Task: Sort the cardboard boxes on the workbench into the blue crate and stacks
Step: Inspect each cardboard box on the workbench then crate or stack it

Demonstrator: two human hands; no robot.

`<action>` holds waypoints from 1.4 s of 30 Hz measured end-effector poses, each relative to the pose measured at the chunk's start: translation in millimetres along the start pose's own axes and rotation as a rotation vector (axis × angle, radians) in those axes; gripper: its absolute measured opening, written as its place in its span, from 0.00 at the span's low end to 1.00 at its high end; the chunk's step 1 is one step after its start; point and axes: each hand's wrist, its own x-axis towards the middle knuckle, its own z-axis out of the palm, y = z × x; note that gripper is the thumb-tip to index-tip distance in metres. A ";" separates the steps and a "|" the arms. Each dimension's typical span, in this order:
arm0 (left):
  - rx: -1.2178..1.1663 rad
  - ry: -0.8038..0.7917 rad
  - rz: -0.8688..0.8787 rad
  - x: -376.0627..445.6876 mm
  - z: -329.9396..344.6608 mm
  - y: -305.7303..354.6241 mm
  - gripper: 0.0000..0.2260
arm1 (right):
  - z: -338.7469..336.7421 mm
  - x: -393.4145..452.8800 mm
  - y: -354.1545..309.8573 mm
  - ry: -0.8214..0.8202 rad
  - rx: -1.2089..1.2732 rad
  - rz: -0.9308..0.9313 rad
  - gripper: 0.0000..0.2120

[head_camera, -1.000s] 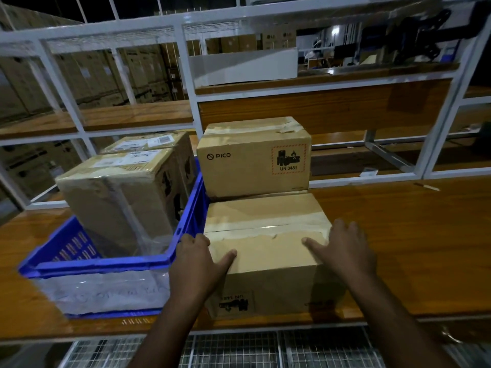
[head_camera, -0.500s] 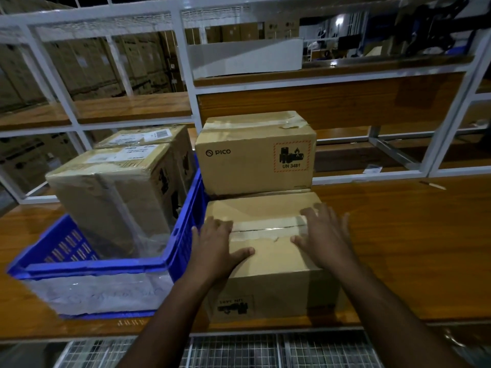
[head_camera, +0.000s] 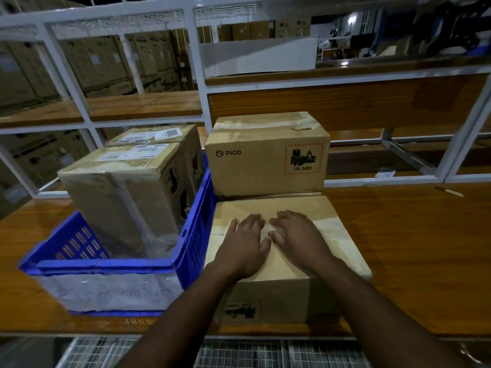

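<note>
A brown cardboard box [head_camera: 329, 224] lies at the front of the wooden workbench [head_camera: 414, 251]. My left hand [head_camera: 243, 247] and my right hand [head_camera: 297, 237] rest flat on its taped top, side by side, fingers spread and almost touching. Behind it stands a second box marked PICO [head_camera: 265, 155] with a red hazard label. To the left, the blue crate [head_camera: 191, 235] holds a near box wrapped in clear film [head_camera: 125, 197] and a labelled box [head_camera: 159, 135] behind it.
White metal shelf frames [head_camera: 196, 65] and wooden shelves rise behind the bench. A small slip of paper [head_camera: 385, 172] lies on the low shelf at the right. Wire mesh [head_camera: 239, 351] shows below the bench's front edge.
Both hands slid from the front box's outer edges toward the middle of its top and further back, until they lie next to each other. The boxes and crate stayed put.
</note>
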 end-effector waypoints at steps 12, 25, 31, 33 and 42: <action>0.018 0.043 -0.229 8.0 -7.5 -36.2 0.33 | -3.5 13.1 34.9 0.038 -0.155 0.213 0.30; -0.258 0.161 -0.505 7.7 -12.1 -34.1 0.51 | -0.9 13.0 42.5 0.085 -0.087 0.525 0.47; -0.291 0.251 -0.471 -5.2 -14.3 -29.5 0.48 | -9.7 -4.3 42.6 0.188 -0.051 0.524 0.38; -0.324 0.323 -0.418 -17.4 -14.7 -25.4 0.45 | -13.8 -18.9 42.3 0.280 0.029 0.501 0.38; -0.581 0.742 -0.287 -49.5 -38.5 5.2 0.43 | -56.5 -42.8 21.3 0.714 0.376 0.501 0.40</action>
